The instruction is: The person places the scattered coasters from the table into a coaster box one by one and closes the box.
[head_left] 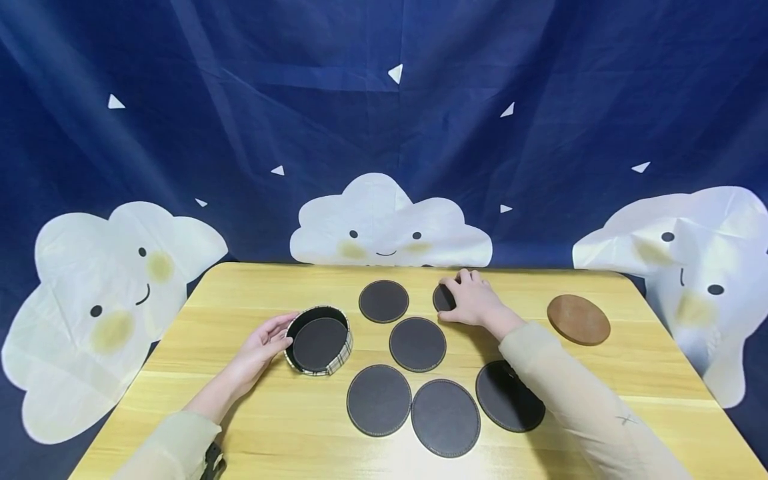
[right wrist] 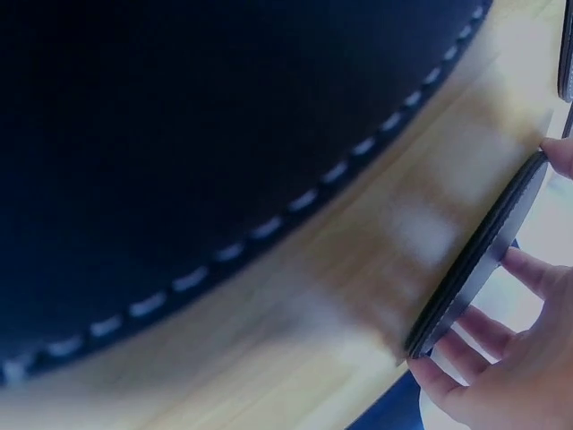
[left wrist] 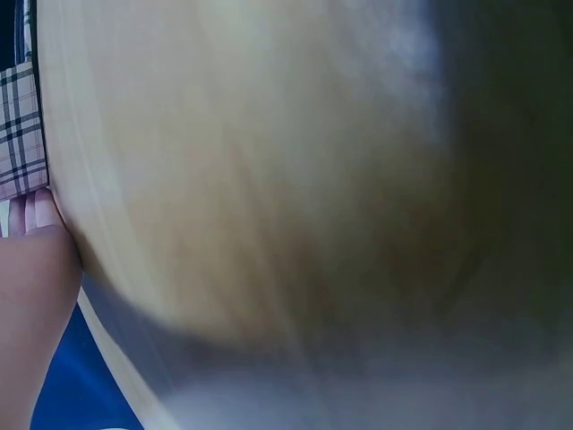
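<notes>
My left hand [head_left: 259, 353] holds a round coaster holder [head_left: 342, 359] by its left side, thumb at the rim. Its outer wall is plaid and its inside black; a dark round coaster [head_left: 320, 343] lies at the bottom. In the left wrist view the plaid wall [left wrist: 20, 134] shows at the left edge, against the fingers. Toward the back of the table, my right hand [head_left: 477, 301] grips a dark round coaster [head_left: 443, 298] by its edge, partly covering it. The right wrist view shows this coaster [right wrist: 479, 255] tilted, with thumb and fingertips spread along its rim.
Several dark stitched coasters lie flat: one at the back [head_left: 384, 301], one mid-table [head_left: 417, 344], others in front [head_left: 379, 400]. The right sleeve [head_left: 576, 393] passes over the front right coaster [head_left: 503, 397]. A brown disc [head_left: 579, 320] lies at right. A blue curtain [head_left: 384, 120] hangs behind.
</notes>
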Motion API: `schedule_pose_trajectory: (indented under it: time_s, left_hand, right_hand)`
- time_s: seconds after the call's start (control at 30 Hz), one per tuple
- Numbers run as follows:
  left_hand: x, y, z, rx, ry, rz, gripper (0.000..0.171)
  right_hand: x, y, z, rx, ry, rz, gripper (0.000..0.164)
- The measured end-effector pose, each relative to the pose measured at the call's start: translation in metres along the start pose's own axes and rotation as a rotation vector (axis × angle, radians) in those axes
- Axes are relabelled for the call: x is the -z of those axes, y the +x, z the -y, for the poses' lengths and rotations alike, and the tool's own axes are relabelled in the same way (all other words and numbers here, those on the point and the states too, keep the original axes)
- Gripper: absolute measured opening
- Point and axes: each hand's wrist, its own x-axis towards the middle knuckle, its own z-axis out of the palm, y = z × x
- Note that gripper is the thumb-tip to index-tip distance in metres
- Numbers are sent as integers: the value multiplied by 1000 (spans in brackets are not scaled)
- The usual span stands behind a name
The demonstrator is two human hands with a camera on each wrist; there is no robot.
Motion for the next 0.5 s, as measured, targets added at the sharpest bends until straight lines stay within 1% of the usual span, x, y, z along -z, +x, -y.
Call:
schedule_pose_trajectory:
  time_s: [0.3,0.5]
  left_hand:
    - [-1,-1,-1,-4,-1,-3,58]
    - [-1,0,0,3,4,-10,60]
  right_hand:
    - [4,3,3,-17,10,8,75]
    - [6,4,5,-16,0,4,76]
